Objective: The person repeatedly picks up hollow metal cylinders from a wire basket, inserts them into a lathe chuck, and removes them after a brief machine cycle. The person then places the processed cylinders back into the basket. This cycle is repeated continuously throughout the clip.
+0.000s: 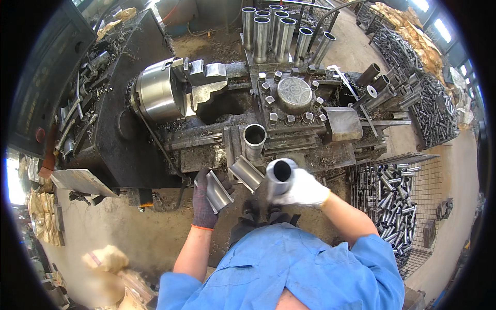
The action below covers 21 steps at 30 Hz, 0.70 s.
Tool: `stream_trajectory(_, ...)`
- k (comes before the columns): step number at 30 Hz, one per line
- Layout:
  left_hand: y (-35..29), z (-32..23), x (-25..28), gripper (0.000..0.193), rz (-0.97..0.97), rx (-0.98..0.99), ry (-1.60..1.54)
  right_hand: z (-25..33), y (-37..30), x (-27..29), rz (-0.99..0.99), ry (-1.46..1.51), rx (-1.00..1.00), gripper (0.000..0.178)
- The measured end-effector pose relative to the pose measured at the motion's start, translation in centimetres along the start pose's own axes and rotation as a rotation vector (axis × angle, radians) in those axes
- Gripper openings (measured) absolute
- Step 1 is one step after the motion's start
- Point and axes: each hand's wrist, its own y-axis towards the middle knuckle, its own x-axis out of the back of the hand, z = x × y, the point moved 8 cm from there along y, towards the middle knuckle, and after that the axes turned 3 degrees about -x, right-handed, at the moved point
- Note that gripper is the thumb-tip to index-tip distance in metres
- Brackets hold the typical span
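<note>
Lathe (289, 140): an upright tube (254, 149) stands at its front. Right hand (306, 189), white glove, grasps a held tube (275, 185) by its side, mouth up, blurred. A loose half-sleeve (247, 174) lies tilted between the hands. Left hand (203, 199), dark glove, grips a held half-sleeve (217, 192). Judgement: grip the tube's outer wall firmly, fingers clear of the rim; keep half-sleeve edges from knocking it.
</note>
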Motion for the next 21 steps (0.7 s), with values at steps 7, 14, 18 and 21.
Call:
stream_trajectory(7,3.8,-1.0,-13.3,0.081,0.159,-0.835,1.432,-2.2,-1.3,6.5,-0.310,-0.058,-0.164,0.060)
stream_trajectory(14,7.2,-4.1,-11.4,0.075,0.240,-0.670,0.842,-0.2,-2.4,-1.8,0.038,-0.278,-0.244,0.048)
stream_trajectory(18,7.2,-5.6,-4.0,0.058,-0.015,-0.286,0.207,2.7,3.6,-7.1,-0.230,-0.462,-0.019,0.048)
stream_trajectory(21,7.0,-4.6,-2.1,0.074,0.147,-0.049,-0.151,2.3,6.5,-7.5,-0.261,-0.661,-0.104,0.032)
